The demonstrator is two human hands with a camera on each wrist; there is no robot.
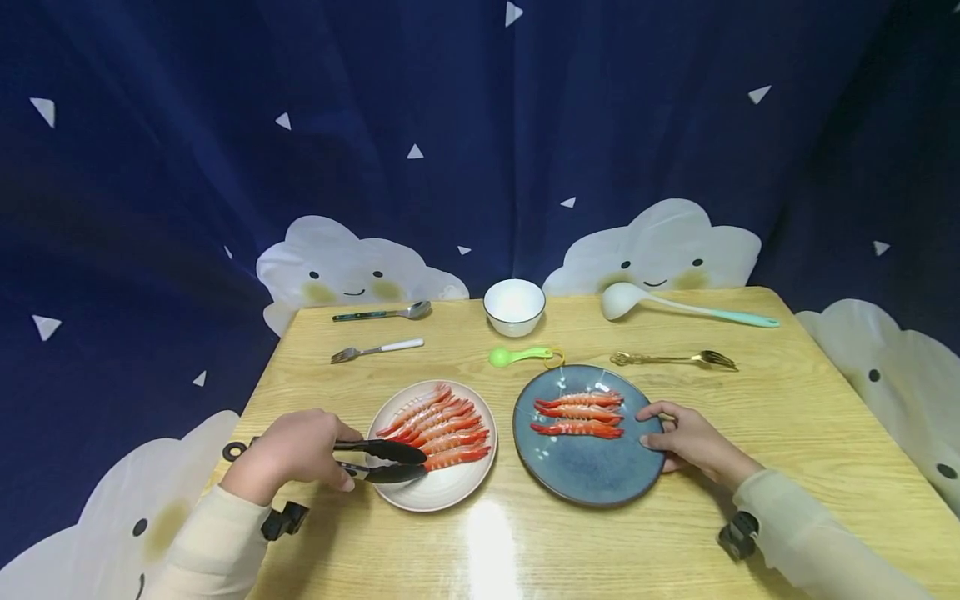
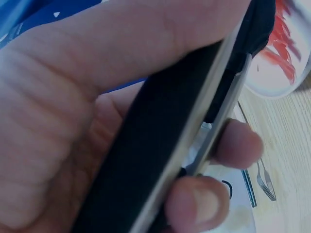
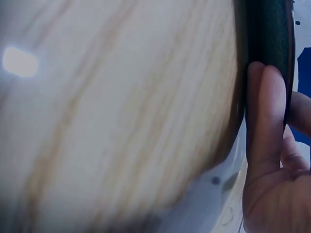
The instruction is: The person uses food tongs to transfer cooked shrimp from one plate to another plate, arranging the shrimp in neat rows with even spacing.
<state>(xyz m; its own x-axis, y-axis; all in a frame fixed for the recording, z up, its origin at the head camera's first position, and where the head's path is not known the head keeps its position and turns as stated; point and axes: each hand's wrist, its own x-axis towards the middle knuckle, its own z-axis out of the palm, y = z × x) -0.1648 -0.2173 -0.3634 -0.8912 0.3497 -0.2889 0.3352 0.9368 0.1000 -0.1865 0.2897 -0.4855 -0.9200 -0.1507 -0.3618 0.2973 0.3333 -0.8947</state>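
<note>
My left hand [image 1: 296, 454] grips black-tipped tongs [image 1: 390, 462] at the left, fingers curled round the handles in the left wrist view. The tongs' tips reach over the white plate [image 1: 427, 497] and overlap the left end of the nearest red-and-white shrimp [image 1: 457, 457]. Several more shrimp lie side by side on that plate. To the right, three shrimp [image 1: 577, 412] lie in a row on a blue plate [image 1: 585, 475]. Its right rim is pinched by my right hand [image 1: 686, 440], with the thumb on top and other fingers partly hidden underneath.
Behind the plates stand a white bowl [image 1: 514, 308] and a green measuring spoon [image 1: 517, 356]. A spoon [image 1: 382, 312] and a white-handled fork [image 1: 375, 350] lie back left. A ladle [image 1: 675, 306] and a gold fork [image 1: 675, 359] lie back right. A dark blue curtain [image 1: 480, 125] hangs behind the table.
</note>
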